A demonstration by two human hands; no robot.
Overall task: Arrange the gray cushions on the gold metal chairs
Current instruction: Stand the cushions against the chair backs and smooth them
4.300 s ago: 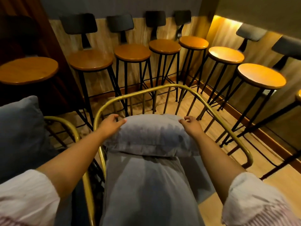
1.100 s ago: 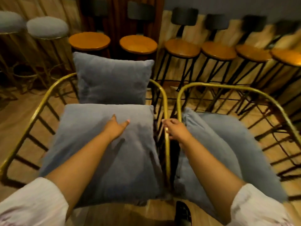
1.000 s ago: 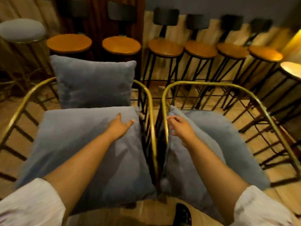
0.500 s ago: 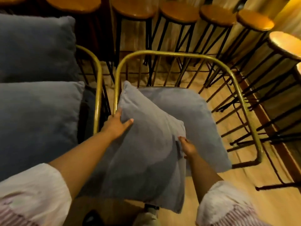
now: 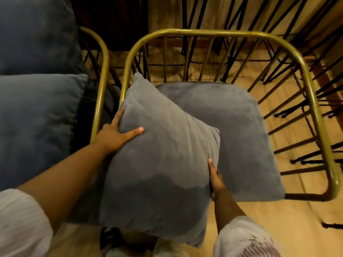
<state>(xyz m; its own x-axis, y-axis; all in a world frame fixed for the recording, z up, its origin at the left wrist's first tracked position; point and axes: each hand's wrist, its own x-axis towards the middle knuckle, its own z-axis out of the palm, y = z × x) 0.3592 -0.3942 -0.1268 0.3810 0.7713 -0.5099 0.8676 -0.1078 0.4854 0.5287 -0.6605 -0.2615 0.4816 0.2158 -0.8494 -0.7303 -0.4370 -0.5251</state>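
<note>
I hold a gray square cushion [image 5: 159, 164] tilted over the front left of a gold metal chair [image 5: 304, 75]. My left hand [image 5: 115, 134] grips its left edge, thumb on top. My right hand [image 5: 215, 179] grips its right edge from underneath. A gray seat cushion [image 5: 241, 130] lies flat on that chair beneath the held one. To the left stands a second gold chair [image 5: 103, 75] with a gray seat cushion [image 5: 35, 123] and a gray back cushion [image 5: 35, 34] upright behind it.
Black legs of bar stools [image 5: 259, 25] crowd behind and to the right of the chair. The floor [image 5: 289, 219] is light wood. My shoe [image 5: 109, 238] shows below the held cushion. The two chairs stand side by side, almost touching.
My view has swung from the left chair to the right one and dropped lower. Both hands took hold of the loose cushion on the right chair and lifted its near side.
</note>
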